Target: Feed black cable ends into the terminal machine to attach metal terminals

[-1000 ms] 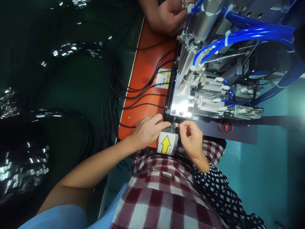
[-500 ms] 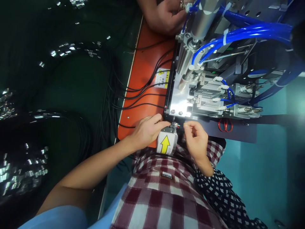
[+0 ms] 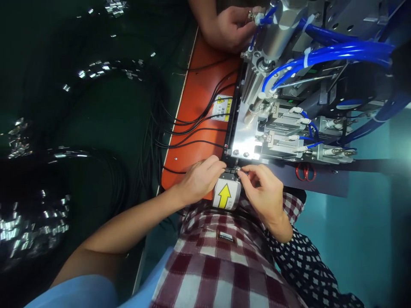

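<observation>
My left hand (image 3: 202,179) is closed, thumb and forefinger pinching a black cable (image 3: 175,171) that comes in from the left over the orange surface. A short stretch of the cable shows beyond those fingertips, over a small black fixture (image 3: 228,176). My right hand (image 3: 265,192) meets it from the other side, thumb and forefinger closed at the cable's end. Its fingertips largely hide the thin wires there. Just below the fixture is a metal cover with a yellow arrow label (image 3: 224,196).
A machine with metal cylinders (image 3: 279,38) and blue air tubes (image 3: 340,53) stands ahead. Another person's hand (image 3: 233,30) is at its far left. Red-handled scissors (image 3: 305,172) lie on the right. Bundled black cables (image 3: 150,124) hang at left; a warning label (image 3: 221,108) is on the orange surface (image 3: 195,152).
My right hand has moved left and closed on the cable's end, where coloured wires showed before. My left hand keeps its pinch. The whole view has shifted slightly.
</observation>
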### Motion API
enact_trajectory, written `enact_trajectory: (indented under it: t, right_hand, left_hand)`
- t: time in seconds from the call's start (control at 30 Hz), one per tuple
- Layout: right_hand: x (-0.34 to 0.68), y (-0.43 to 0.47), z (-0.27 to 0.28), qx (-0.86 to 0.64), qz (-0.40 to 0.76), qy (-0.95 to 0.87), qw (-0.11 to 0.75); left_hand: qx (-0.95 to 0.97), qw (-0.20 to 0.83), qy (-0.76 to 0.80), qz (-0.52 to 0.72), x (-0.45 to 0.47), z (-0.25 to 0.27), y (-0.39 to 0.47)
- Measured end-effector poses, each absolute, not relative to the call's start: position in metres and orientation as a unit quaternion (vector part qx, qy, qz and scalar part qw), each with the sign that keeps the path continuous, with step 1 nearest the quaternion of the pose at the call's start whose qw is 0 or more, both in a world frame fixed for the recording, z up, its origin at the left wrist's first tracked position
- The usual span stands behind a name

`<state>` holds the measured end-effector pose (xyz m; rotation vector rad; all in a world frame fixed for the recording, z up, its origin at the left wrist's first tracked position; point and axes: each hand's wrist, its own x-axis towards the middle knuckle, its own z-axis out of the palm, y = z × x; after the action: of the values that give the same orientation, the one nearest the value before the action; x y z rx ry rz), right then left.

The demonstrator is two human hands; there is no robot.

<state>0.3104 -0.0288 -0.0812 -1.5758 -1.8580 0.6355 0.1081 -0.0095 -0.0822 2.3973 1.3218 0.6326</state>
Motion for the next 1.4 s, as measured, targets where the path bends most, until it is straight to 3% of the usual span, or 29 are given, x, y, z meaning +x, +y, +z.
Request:
enact_trajectory:
  t: [0.43,0.77,1.13,1.4]
  right_hand:
    - [0.321,-0.032,-0.084,-0.588,0.235,-0.693,0.343]
    - [0.314,-0.02,-0.083,-0.54,0.145,-0.784,0.27]
    - [0.306,-0.019,-0.08,-0.555,0.064,-0.793,0.244]
    - [0.309,-0.029,-0.098,-0.611,0.243,-0.675,0.335]
  left_hand:
    - [0.838,0.177,0.468,0.219,0.11,-0.08,-0.008]
    - [0.851,0.154,0.447,0.228,0.109,-0.08,-0.006]
    - [0.852,0.155,0.449,0.222,0.11,-0.079,-0.006]
    - [0.85,0.167,0.454,0.208,0.109,-0.08,-0.005]
